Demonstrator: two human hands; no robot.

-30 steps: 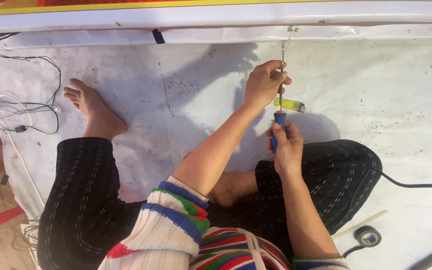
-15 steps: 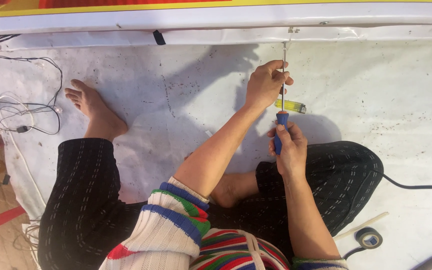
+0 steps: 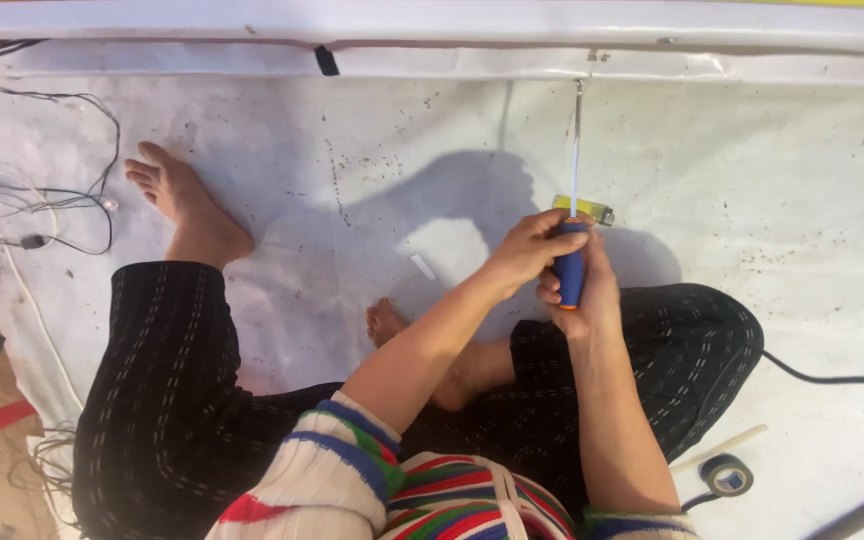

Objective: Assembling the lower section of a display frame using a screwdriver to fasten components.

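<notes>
The screwdriver (image 3: 572,250), with its blue handle and orange end cap, stands nearly straight up the picture, its thin shaft running from the handle to a small fitting at the pale raised edge (image 3: 452,62) of the white sheet (image 3: 252,150). A second ago the left hand (image 3: 527,255) pinched the shaft high up, close to that edge; it has now slid down to the handle, where its fingers wrap the upper part. The right hand (image 3: 582,290) is closed round the lower part of the handle from below, so both hands now clamp the one tool; this looks like a change from steadying the tip to bearing on the handle. Just behind the handle lies a small yellow-green lighter (image 3: 584,208). Below and right of the screwdriver, well apart, sit a roll of black tape (image 3: 727,474), a pale stick (image 3: 720,448) and a black cable (image 3: 832,378). Far to its left lie a bare foot (image 3: 187,205) and a tangle of wires (image 3: 42,200)
</notes>
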